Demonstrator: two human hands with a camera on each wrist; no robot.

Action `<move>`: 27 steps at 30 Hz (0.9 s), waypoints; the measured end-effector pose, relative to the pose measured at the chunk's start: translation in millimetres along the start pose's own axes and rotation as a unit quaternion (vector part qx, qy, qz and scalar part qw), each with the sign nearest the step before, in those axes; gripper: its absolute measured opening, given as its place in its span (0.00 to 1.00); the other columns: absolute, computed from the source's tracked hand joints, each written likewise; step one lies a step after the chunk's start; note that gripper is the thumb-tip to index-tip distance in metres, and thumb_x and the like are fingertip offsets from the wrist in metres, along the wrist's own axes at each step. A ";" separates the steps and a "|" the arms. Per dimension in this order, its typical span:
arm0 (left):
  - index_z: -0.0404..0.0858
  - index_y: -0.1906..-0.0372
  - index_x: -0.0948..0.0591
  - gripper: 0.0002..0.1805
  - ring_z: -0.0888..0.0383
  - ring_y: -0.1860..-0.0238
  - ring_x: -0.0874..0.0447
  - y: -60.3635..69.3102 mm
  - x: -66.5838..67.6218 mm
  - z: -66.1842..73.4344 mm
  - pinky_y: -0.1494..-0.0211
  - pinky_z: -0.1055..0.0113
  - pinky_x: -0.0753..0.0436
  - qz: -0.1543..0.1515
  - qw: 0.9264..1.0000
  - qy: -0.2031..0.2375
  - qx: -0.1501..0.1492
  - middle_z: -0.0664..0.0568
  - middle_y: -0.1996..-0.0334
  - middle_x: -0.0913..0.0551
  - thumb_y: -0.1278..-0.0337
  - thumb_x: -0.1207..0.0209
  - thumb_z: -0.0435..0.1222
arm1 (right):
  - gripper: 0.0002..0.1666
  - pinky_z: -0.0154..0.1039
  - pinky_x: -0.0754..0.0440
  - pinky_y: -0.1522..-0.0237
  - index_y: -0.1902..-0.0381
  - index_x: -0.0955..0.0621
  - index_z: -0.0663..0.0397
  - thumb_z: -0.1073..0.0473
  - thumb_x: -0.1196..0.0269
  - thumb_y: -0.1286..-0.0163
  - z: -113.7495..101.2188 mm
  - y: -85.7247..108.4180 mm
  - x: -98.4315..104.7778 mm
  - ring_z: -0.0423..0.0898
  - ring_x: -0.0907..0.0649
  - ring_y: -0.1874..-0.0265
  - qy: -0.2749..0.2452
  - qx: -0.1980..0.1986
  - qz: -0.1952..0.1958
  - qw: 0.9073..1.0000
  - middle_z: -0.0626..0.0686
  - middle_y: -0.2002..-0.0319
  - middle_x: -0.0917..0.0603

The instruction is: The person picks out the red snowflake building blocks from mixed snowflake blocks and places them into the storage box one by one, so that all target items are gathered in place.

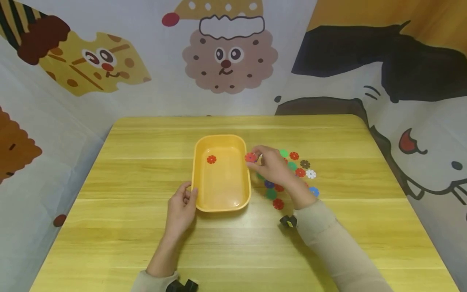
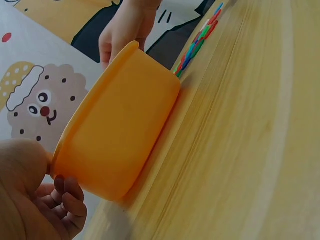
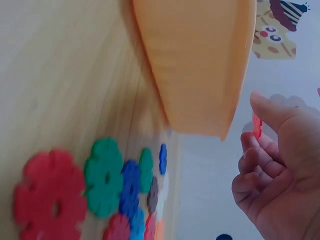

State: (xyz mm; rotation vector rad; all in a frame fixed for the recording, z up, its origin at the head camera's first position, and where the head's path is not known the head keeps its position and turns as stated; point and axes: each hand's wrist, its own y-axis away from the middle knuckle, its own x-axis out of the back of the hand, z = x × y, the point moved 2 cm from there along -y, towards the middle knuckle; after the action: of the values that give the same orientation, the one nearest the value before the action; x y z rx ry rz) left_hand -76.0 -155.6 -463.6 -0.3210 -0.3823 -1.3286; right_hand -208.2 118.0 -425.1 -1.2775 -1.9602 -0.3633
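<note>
Disc in red (image 1: 251, 157), flower-shaped with a notched edge, is up off the surface (image 1: 109, 227) at the right hand's fingertips, just beside the right rim of the yellow tray (image 1: 222, 190). Can't tell if it touches the rim. The right hand (image 1: 271, 164) has a pretty tight grip: thumb and index finger closed down to the disc's thickness, other fingers loosely curled.

The left hand (image 1: 180, 209) is on the tray's near left corner, thumb at the rim and fingers curled by the outer wall, so that grip is nearly closed too, with the tray's edge in it.

As for the tray, it sits flat around the middle of the surface and holds one red piece (image 1: 211, 159), toward the far left inside.

Right of the tray is a loose spread of similar pieces, partly hidden by the right arm: red, green, dark blue, plus a white piece (image 1: 311, 174), a brown piece (image 1: 305, 164) and a lighter blue piece (image 1: 314, 191).

Behind it all hangs a cartoon backdrop (image 1: 157, 101) with a smiling cookie (image 1: 228, 75) on it.
</note>
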 end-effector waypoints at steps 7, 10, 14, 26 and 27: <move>0.27 0.37 0.25 0.20 0.59 0.80 0.31 0.8 0.1 -1.2 0.78 0.72 0.30 0.008 1.000 -0.002 -0.009 0.48 0.77 0.25 0.26 0.44 0.33 | 0.26 0.35 0.21 0.73 0.46 0.20 0.67 0.55 0.28 0.34 -16.5 -15.5 -15.9 0.42 0.24 0.76 -0.004 0.031 -0.016 0.999 0.54 0.64 0.19; 0.26 0.37 0.24 0.19 0.59 0.80 0.33 1.0 0.1 -1.8 0.78 0.72 0.32 0.011 1.000 -0.001 -0.013 0.50 0.78 0.27 0.27 0.44 0.33 | 0.25 0.34 0.24 0.76 0.46 0.20 0.65 0.54 0.28 0.34 -23.0 -20.8 -24.4 0.41 0.27 0.80 -0.004 0.038 -0.036 0.999 0.53 0.62 0.18; 0.26 0.38 0.24 0.19 0.60 0.80 0.34 0.9 0.5 -2.0 0.78 0.72 0.33 0.011 1.000 0.000 -0.021 0.50 0.79 0.27 0.27 0.44 0.32 | 0.25 0.34 0.27 0.76 0.46 0.20 0.61 0.52 0.28 0.33 -30.2 -26.8 -32.4 0.40 0.30 0.82 0.018 0.040 -0.057 0.997 0.51 0.62 0.18; 0.24 0.36 0.26 0.20 0.61 0.81 0.34 -0.9 0.1 -3.2 0.79 0.73 0.33 -0.001 0.999 0.009 -0.030 0.50 0.78 0.27 0.28 0.44 0.30 | 0.24 0.35 0.20 0.67 0.47 0.19 0.61 0.53 0.28 0.35 -46.3 -49.8 -50.8 0.43 0.21 0.73 0.028 0.052 -0.093 0.994 0.53 0.61 0.17; 0.25 0.36 0.26 0.20 0.61 0.81 0.33 -1.1 -0.1 -3.4 0.79 0.73 0.33 -0.002 1.000 0.007 -0.030 0.50 0.78 0.27 0.28 0.44 0.30 | 0.25 0.35 0.19 0.65 0.47 0.19 0.62 0.53 0.27 0.35 -47.1 -51.3 -53.5 0.44 0.20 0.72 0.028 0.048 -0.100 0.993 0.54 0.60 0.16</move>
State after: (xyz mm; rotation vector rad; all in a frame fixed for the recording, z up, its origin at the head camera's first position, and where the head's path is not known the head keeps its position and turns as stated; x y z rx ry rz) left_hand -76.8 -157.3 -466.7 -0.3611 -0.3313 -1.3481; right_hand -220.9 31.2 -423.8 -1.0025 -2.0389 -0.3926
